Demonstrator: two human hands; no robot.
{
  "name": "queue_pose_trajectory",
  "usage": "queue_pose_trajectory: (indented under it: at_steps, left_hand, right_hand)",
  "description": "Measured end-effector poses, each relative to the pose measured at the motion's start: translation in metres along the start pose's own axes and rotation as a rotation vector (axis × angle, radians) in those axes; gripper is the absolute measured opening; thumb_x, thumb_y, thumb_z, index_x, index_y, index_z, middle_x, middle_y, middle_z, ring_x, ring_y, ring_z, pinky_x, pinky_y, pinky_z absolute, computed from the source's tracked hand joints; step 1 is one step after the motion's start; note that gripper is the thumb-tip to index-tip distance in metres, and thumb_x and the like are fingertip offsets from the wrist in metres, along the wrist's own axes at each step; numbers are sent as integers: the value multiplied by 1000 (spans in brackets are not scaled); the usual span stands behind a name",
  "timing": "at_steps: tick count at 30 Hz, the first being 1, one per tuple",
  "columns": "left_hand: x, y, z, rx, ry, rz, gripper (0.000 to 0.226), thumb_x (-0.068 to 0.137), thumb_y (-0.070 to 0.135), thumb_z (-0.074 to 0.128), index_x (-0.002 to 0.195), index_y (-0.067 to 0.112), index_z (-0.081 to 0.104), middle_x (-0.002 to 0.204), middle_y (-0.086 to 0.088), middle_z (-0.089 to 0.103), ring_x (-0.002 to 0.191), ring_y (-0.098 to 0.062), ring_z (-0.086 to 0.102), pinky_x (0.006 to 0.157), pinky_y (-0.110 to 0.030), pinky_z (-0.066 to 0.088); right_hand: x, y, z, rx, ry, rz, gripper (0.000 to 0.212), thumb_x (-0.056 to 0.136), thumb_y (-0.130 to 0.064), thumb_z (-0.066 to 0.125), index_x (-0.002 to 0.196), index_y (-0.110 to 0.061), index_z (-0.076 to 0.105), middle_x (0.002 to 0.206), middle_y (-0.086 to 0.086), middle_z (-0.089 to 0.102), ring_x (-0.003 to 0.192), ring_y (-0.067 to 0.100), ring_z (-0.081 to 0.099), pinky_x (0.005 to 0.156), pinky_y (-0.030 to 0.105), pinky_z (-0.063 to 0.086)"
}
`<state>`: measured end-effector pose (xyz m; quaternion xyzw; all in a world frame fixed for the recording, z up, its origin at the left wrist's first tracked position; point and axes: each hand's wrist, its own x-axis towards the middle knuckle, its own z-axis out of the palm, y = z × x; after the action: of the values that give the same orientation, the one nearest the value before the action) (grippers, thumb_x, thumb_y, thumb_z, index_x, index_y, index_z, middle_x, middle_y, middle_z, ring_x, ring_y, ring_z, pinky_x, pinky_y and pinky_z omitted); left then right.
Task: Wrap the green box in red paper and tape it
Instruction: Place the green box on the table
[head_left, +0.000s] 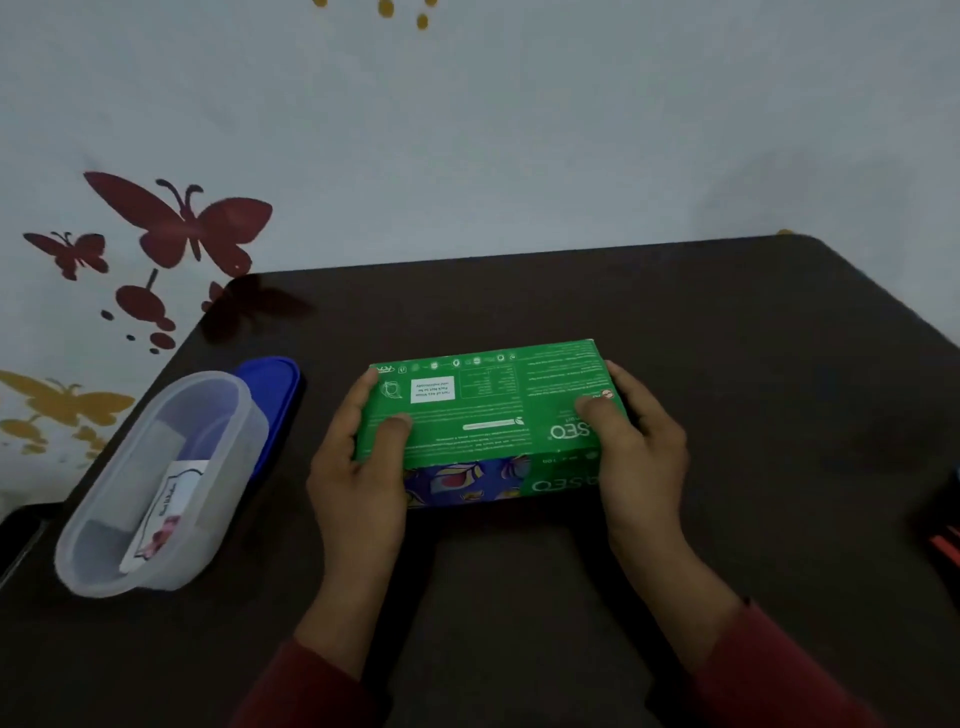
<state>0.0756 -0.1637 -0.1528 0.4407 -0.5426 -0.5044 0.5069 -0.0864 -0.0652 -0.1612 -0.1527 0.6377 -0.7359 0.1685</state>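
The dark table (727, 364) carries a green box (488, 410), long and flat, printed with small white text on top and a blue patterned panel on the side facing the person. It lies between the two hands. The left hand (358, 467) clasps its left end, thumb pressed on top, fingers curled round the far edge. The right hand (639, 441) grips the right end likewise. Beyond the left hand stands a clear plastic tub (171, 478), a blue lid (275, 384) behind it.
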Motion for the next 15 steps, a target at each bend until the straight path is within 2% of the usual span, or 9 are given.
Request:
queue_pose_trajectory:
  at_steps: [2, 4, 6, 8, 11, 15]
  left_hand:
    - [2, 0, 0, -25, 11, -5, 45, 96, 12, 65, 133, 37, 68, 118, 16, 73, 98, 0, 72, 76, -17, 57]
    - [-1, 1, -2, -51, 24, -5, 43, 96, 15, 65, 132, 37, 68, 110, 22, 73, 94, 2, 72, 75, -16, 57]
    - [-2, 1, -2, -52, 37, -11, 37, 97, 21, 65, 131, 35, 70, 112, 21, 73, 98, 0, 71, 88, -26, 59]
    - [-7, 4, -5, -54, 31, -3, 34, 98, 27, 64, 131, 32, 71, 120, 15, 73, 105, -5, 70, 99, -37, 57]
    - [-13, 8, -11, -27, 2, 14, 40, 92, 38, 65, 131, 30, 70, 121, 13, 73, 107, -9, 71, 102, -43, 55]
    - [-24, 14, -18, 57, -42, 54, 44, 95, 39, 62, 137, 27, 66, 132, 6, 70, 115, -13, 67, 107, -43, 51]
  right_hand:
    - [1, 0, 0, -18, -3, 5, 32, 84, -21, 72, 111, -35, 78, 94, -14, 79, 88, 10, 75, 80, 34, 58]
    - [-5, -2, -3, -49, 13, -22, 30, 82, -26, 71, 108, -38, 78, 89, -16, 78, 86, 9, 75, 81, 37, 60]
    - [-11, 0, -4, -111, 35, -60, 30, 81, -32, 69, 109, -37, 78, 85, -16, 77, 86, 9, 73, 86, 39, 60]
    - [-20, -1, -8, -145, 39, -96, 28, 87, -28, 69, 113, -35, 76, 84, -15, 76, 86, 10, 72, 87, 37, 58]
    - [-34, -4, -16, -167, 20, -127, 27, 92, -30, 68, 119, -30, 74, 89, -12, 75, 90, 13, 72, 87, 33, 56]
    - [-45, -8, -23, -161, 18, -155, 27, 95, -39, 69, 117, -24, 72, 95, -6, 75, 93, 16, 72, 79, 28, 52]
